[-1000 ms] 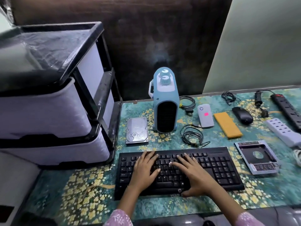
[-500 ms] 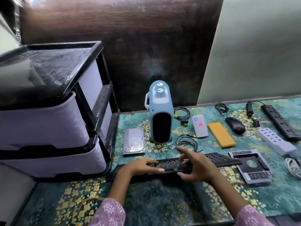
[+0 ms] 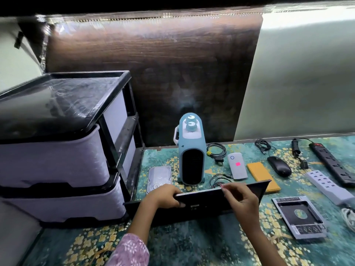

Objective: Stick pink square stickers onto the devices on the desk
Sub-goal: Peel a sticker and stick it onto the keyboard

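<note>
One keyboard [image 3: 207, 201] on edge, underside nearward, lengthwise left-right.

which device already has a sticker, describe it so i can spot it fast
Find the tall blue heater standing at the back of the desk. Just right of it lies a small white power bank, with a flat orange pad on its other side. It alone carries a pink square sticker.

Head camera, forward-down over desk [image 3: 192, 246]
</note>
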